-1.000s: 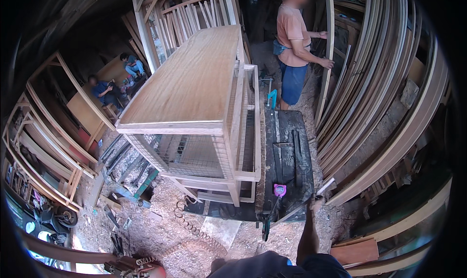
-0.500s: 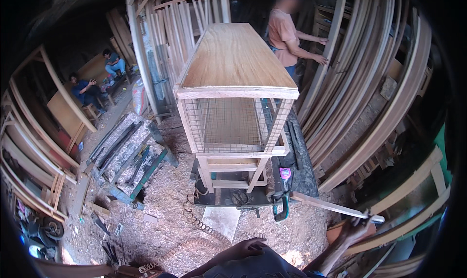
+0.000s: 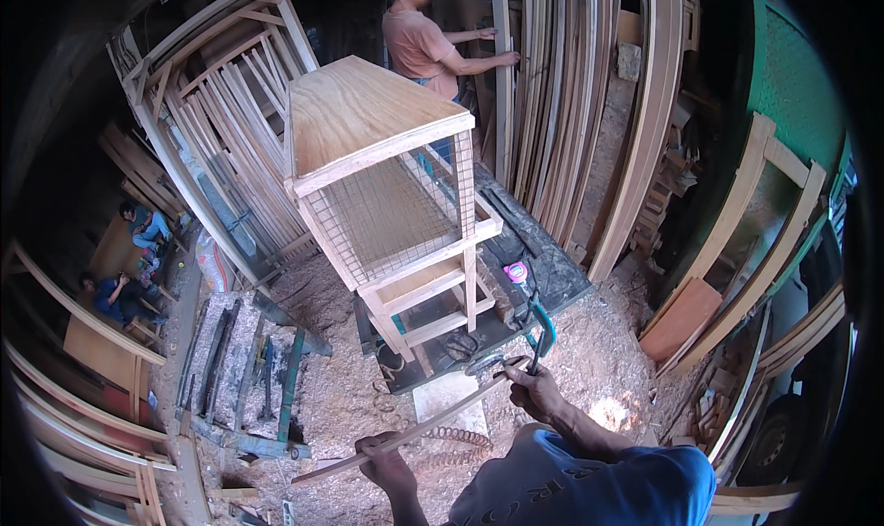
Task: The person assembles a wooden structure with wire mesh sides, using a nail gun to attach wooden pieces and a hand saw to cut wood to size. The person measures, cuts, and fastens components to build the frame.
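Note:
A thin wooden strip (image 3: 437,421) lies slantwise across the front of my body, its right end higher in the view. My left hand (image 3: 389,463) is closed round it near its lower left end. Close to the other end, my right hand (image 3: 537,393) grips the same strip. Just beyond the right hand is a handsaw with a teal frame (image 3: 548,331), at the edge of the dark workbench (image 3: 573,277). On that bench stands a wooden cabinet frame (image 3: 387,144) with a plywood top and wire mesh. A pink tape measure (image 3: 516,272) sits beside it.
A coiled air hose (image 3: 460,437) lies on the shavings-covered floor below the strip. To the left is a low stand (image 3: 293,379) with dark bars. A co-worker (image 3: 422,43) handles long boards (image 3: 562,93) at the back. Two people sit far left. Wooden frames (image 3: 737,213) lean at right.
My right hand has brought the strip from the far right to in front of me. The left hand has taken hold of it too. My view has turned and tilted to the right.

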A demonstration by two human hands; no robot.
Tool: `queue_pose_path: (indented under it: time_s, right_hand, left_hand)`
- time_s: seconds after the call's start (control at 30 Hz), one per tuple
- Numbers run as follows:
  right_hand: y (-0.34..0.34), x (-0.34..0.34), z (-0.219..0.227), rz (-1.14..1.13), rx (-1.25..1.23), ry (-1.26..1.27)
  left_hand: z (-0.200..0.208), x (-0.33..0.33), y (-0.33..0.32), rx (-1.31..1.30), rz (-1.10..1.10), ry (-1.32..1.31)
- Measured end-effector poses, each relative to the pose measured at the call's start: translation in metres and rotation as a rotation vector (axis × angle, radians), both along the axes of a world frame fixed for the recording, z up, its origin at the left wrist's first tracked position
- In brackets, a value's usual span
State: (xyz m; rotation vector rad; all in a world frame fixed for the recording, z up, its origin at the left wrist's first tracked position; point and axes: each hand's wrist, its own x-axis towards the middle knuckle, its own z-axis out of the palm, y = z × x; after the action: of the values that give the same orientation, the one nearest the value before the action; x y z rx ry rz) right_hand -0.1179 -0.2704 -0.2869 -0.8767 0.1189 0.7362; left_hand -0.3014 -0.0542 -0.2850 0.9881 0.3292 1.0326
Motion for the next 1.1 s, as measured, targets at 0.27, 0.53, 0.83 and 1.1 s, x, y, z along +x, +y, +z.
queue_pose_path:
  time_s: [0.27, 0.53, 0.83, 1.1]
  right_hand:
    - [0.016, 0.050, -0.001, 0.117, -0.377, -0.448]
    - [0.042, 0.072, -0.041, -0.067, -0.098, -0.178]
    - [0.060, 0.091, -0.077, 0.102, 0.157, 0.088]
    - [0.067, 0.105, -0.020, 0.241, 0.324, 0.237]
  left_hand:
    - [0.012, -0.005, 0.015, -0.063, 0.084, -0.075]
    - [0.057, 0.055, -0.013, 0.382, 0.164, -0.013]
    - [0.123, 0.147, -0.017, 0.744, -0.151, 0.111]
    - [0.221, 0.197, 0.002, 1.078, -0.176, 0.140]
